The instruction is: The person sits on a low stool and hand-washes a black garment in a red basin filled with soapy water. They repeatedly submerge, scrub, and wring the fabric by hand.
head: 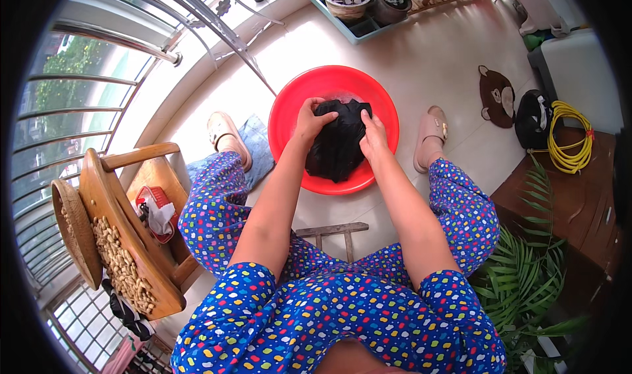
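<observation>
A round red plastic basin [291, 97] stands on the tiled floor between my feet. Over it I hold a bunched black cloth [338, 144] that hangs down and hides most of the basin's bottom. My left hand [314, 122] grips the cloth's upper left edge between thumb and fingers. At the upper right edge, my right hand [373, 133] pinches the same cloth. A little whitish suds or water shows behind the cloth. Whether its lower end touches the basin cannot be told.
A wooden chair [133, 226] with peanuts and a red basket [168, 233] stands at left. A blue cloth [256, 149] lies by the left foot. Plant pots in a tray [360, 35] are ahead. At right are a yellow hose coil [587, 156], a bear-shaped mat [497, 97] and palm leaves [518, 265].
</observation>
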### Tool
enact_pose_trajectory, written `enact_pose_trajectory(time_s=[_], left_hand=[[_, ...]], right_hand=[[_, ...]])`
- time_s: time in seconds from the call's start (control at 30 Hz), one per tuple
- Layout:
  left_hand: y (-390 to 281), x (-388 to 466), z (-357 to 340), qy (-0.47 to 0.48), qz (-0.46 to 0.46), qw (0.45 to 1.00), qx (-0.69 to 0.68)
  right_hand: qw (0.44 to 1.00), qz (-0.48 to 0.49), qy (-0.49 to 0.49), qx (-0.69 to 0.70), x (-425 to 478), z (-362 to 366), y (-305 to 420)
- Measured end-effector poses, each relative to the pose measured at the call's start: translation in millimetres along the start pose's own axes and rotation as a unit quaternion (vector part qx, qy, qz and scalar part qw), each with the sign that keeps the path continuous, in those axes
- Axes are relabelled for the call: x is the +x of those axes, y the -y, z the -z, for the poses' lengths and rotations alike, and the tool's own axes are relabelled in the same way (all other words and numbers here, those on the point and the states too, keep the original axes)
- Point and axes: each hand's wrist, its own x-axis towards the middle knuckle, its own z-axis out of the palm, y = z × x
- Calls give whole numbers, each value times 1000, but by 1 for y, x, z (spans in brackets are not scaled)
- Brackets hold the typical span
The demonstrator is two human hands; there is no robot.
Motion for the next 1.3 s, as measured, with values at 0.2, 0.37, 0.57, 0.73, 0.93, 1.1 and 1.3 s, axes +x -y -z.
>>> enact_pose_trajectory(time_s=[0.2, 0.37, 0.57, 0.73, 0.93, 1.1, 1.3], left_hand=[[61, 45, -11, -52, -150, 869, 469], [96, 21, -25, 66, -135, 703, 695], [136, 34, -20, 76, -135, 701, 696], [120, 54, -14, 76, -145, 793, 587], [101, 65, -35, -113, -30, 872, 475], [106, 60, -50, -63, -123, 974, 178], [40, -21, -92, -132, -106, 947, 274]], right_hand=[[764, 190, -30, -615, 49, 24, -25], [519, 219, 123, -817, 50, 31, -38], [489, 222, 125, -834, 74, 60, -63], [568, 185, 135, -791, 84, 35, -41], [905, 136, -90, -392, 98, 43, -57], [985, -165, -7, 42, 95, 25, -49], [990, -118, -49, 56, 97, 47, -66]])
